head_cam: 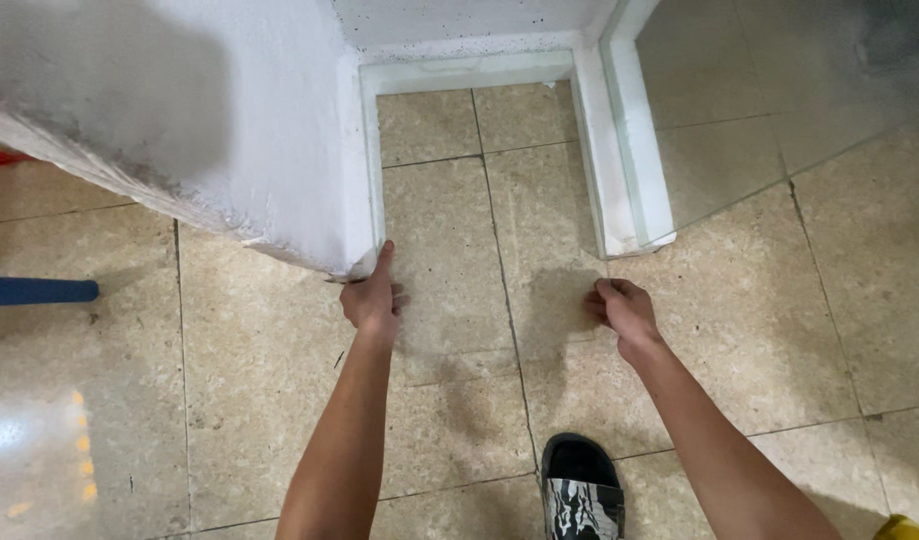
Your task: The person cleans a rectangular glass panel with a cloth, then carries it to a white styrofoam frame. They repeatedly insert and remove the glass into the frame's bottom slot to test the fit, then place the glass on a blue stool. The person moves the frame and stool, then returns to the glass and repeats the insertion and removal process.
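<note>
Black patterned slipper [581,488] at bottom centre, nearest us, on the beige tiled floor [259,360]. We note two bare forearms reaching up-frame. Left hand [372,298] at mid-frame, fingers curled, forefinger stretched up against the lower corner of the white plastered wall [279,130]. Right hand [623,308] well apart from it, loosely fisted over the tiles, gripping nothing visible, just below the white door frame [609,160]. Blue bar [34,291] at left edge.

Single head view, looking steeply down, near tiled floor [739,300].
</note>
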